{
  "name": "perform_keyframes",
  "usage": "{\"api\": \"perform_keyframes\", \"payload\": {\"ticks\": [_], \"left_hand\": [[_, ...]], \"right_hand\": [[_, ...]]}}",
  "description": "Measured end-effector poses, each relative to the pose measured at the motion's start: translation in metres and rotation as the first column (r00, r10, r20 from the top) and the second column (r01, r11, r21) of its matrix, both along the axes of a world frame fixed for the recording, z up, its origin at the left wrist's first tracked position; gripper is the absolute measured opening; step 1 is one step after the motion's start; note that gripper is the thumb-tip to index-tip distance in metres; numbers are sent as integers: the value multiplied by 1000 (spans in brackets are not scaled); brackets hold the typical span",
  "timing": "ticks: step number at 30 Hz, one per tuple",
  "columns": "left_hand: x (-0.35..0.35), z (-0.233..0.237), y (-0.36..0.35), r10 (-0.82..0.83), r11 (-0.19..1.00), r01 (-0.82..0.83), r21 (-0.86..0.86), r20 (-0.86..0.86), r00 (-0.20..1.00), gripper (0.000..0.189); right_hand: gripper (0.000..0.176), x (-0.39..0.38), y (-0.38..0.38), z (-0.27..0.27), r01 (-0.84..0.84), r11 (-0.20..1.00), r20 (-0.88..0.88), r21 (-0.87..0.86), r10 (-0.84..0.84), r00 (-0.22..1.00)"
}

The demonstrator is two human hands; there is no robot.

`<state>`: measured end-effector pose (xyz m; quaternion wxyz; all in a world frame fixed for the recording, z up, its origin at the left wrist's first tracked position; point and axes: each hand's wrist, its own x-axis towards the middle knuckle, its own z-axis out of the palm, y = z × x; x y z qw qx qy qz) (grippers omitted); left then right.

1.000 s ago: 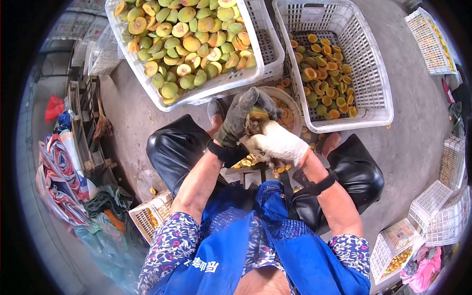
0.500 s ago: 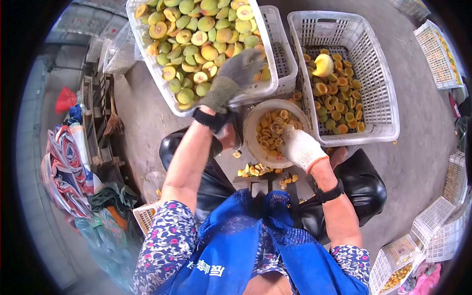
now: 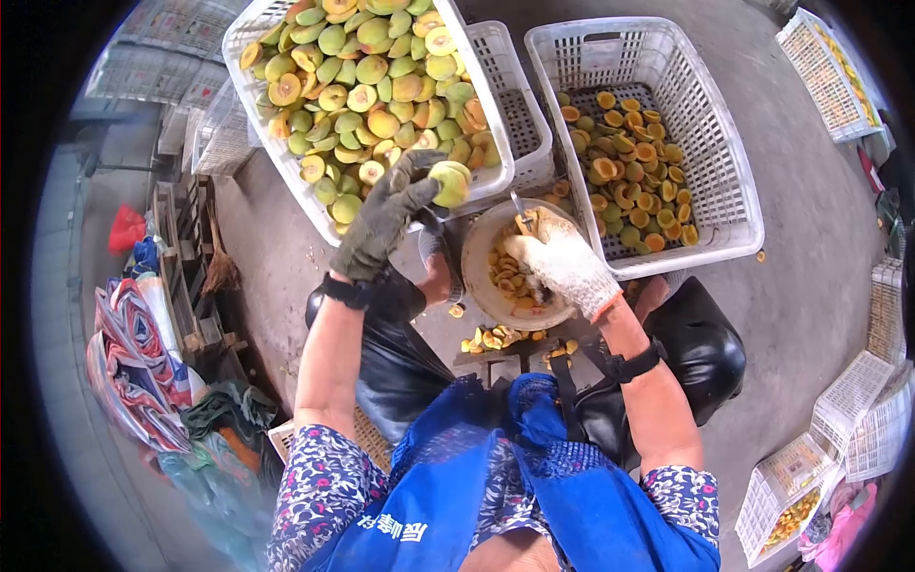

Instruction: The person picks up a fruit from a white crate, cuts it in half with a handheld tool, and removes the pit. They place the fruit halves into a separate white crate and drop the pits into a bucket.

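My left hand [image 3: 391, 214], in a grey-green glove, has its fingers around a green-yellow peach half [image 3: 450, 184] beside the near edge of the full crate. That white crate [image 3: 498, 133] is heaped with halved peaches [image 3: 381, 124], several with the stone still in. In a white knitted glove, my right hand [image 3: 555, 255] grips a small metal-tipped pitting tool [image 3: 519, 208] over a round tub [image 3: 474, 276]. Yellow-brown scraps [image 3: 510, 272] lie inside the tub, partly covered by this hand.
A second white crate [image 3: 734, 162] at the right holds hollowed peach halves [image 3: 634, 172]. Fruit scraps [image 3: 496, 337] lie on a small ledge before my knees. Wooden pallets [image 3: 191, 276] and a broom [image 3: 221, 267] stand at the left; more crates [image 3: 782, 496] line the right.
My left hand has come back from the full crate with a peach half. The right hand has risen slightly, showing the tool. A pale yellow piece seen above the right crate is gone from there.
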<state>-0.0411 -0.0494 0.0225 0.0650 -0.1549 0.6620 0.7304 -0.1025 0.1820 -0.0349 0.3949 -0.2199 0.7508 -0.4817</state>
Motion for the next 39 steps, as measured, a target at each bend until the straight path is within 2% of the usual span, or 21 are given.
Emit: {"api": "perform_keyframes", "payload": {"ticks": [1, 2, 3, 4, 5, 7, 8, 9, 10, 12, 18, 20, 24, 26, 30, 31, 33, 36, 37, 38, 39], "left_hand": [[4, -4, 10, -5, 1000, 5, 5, 0, 1000, 44], [8, -12, 22, 40, 990, -33, 134, -52, 998, 46], [9, -17, 33, 91, 962, -63, 264, -96, 991, 48], [9, -19, 47, 86, 962, -58, 269, -94, 992, 48], [9, -19, 62, 187, 902, -144, 406, -68, 980, 49], [8, -35, 68, 359, 685, -314, 657, 70, 931, 43], [8, -50, 67, 359, 685, -315, 657, 72, 931, 43], [6, -55, 70, 331, 901, -294, 320, -68, 941, 40], [6, -58, 71, 248, 961, -265, -76, -183, 951, 36], [11, -55, 70, 244, 969, -246, 7, -162, 956, 34], [8, -49, 82, 277, 931, -228, 287, -145, 950, 44], [8, -48, 87, 233, 972, -235, 23, -271, 934, 41], [8, -58, 102, 332, 943, -329, 56, -263, 906, 38], [7, -65, 113, 307, 847, -469, -249, -492, 815, 37], [2, -65, 116, 322, 800, -496, -337, -455, 830, 32], [1, -63, 115, 323, 801, -495, -337, -453, 831, 32], [-1, -60, 113, 391, 917, -399, 12, -226, 892, 33], [-3, -89, 100, 363, 929, -346, 133, -133, 922, 36], [-3, -87, 96, 287, 870, -227, 437, -77, 955, 38], [-3, -84, 94, 286, 871, -225, 437, -77, 955, 38], [-2, -79, 92, 170, 969, -126, 211, -206, 964, 40]], "right_hand": [[23, -3, -1, 28, 53, 997, 329, 52, -67, 942], [23, 1, -2, 22, 59, 997, 330, 56, -74, 941], [22, 6, -3, 10, 38, 991, -182, -127, -61, 981], [22, 10, -3, 2, -74, 960, -641, -268, -120, 758], [18, 8, -2, -3, -217, 965, -945, -148, -74, 318], [21, 24, 0, -18, -191, 977, -936, -95, -23, 352], [24, 33, -1, -24, -171, 984, -923, -42, 27, 384], [25, 40, -5, -23, -102, 994, -792, -36, 34, 609], [25, 40, -3, -20, -102, 994, -790, -35, 35, 612], [25, 36, 2, -12, -136, 989, -955, 58, 95, 280], [25, 33, 5, -16, -166, 980, -914, 105, 161, 373], [25, 34, 3, -18, -152, 985, -908, 86, 140, 394], [27, 37, 3, -29, -180, 969, -913, 172, 225, 341], [27, 37, 3, -29, -191, 966, -913, 175, 232, 335], [24, 33, 6, -28, -231, 962, -910, 148, 224, 350], [24, 32, 7, -29, -231, 961, -909, 149, 225, 352], [19, 28, 10, -32, -257, 961, -922, 103, 189, 339], [12, 19, 15, -34, -364, 929, -893, 72, 223, 392], [10, 19, 16, -37, -371, 928, -892, -13, 157, 425], [10, 20, 17, -40, -370, 929, -892, -13, 157, 424], [10, 22, 16, -43, -357, 934, -891, 1, 162, 423]]}}
